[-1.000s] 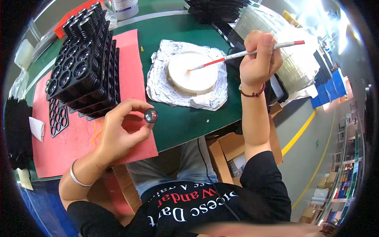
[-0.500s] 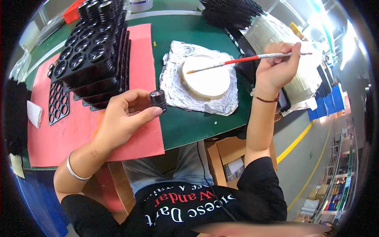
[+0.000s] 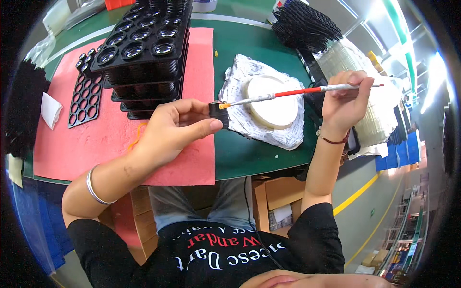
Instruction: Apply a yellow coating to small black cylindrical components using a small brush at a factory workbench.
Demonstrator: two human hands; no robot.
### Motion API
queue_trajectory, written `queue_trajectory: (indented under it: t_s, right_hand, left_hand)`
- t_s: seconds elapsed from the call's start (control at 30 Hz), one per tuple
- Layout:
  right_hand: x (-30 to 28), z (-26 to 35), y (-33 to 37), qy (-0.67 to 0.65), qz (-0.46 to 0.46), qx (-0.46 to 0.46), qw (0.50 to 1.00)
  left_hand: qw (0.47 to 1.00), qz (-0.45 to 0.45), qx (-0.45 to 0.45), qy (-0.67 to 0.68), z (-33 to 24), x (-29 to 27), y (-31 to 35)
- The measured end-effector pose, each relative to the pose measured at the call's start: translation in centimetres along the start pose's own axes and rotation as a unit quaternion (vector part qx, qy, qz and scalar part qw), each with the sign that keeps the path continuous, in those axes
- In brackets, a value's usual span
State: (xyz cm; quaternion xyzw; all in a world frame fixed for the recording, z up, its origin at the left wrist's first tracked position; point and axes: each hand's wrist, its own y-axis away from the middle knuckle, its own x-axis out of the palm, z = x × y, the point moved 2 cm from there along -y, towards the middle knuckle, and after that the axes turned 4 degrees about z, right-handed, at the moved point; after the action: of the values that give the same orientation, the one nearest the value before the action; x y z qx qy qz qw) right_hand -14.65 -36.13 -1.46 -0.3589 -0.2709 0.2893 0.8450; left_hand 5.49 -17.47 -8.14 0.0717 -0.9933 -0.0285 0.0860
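My left hand (image 3: 165, 132) pinches a small black lens barrel (image 3: 220, 118) between thumb and fingers, over the right edge of the pink mat. In my right hand (image 3: 346, 98) is a thin paintbrush (image 3: 302, 91) with a red and whitish handle, held level. Its yellowish bristles meet the barrel's top rim. Under the brush handle lies a round white dish (image 3: 273, 115) on a pad of printed paper (image 3: 293, 140). To the left of the dish rises a stack of black trays (image 3: 144, 65) with glassy round lenses in the top one.
A black tray with round holes (image 3: 84, 103) and a few black barrels (image 3: 86, 61) lie on the pink mat (image 3: 110, 153). Bundles of black strips (image 3: 307, 24) stand far right. Clear plastic trays (image 3: 343, 65) are piled at the right. A cardboard box (image 3: 273, 194) sits below the table edge.
The brush tip has gone from over the white dish to the rim of the barrel. Both hands keep their hold. The whole view has shifted somewhat.
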Motion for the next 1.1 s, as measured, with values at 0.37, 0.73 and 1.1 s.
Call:
queue_trajectory:
  t_s: [0.37,0.73,1.1]
  right_hand:
    - [-0.2,0.0,-0.2,-0.003,0.035,-0.002,0.999]
    - [-0.3,0.0,-0.3,0.028,0.018,-0.023,0.999]
    - [-1.6,0.5,-0.2,-0.009,-0.115,-0.035,0.993]
  left_hand:
    - [0.999,0.027,0.027,0.038,0.2,-0.3,0.1]
    - [0.997,0.042,0.057,0.033,0.4,0.1,-0.1]
    - [0.816,-0.125,0.516,-0.23,-6.3,-3.9,6.0]
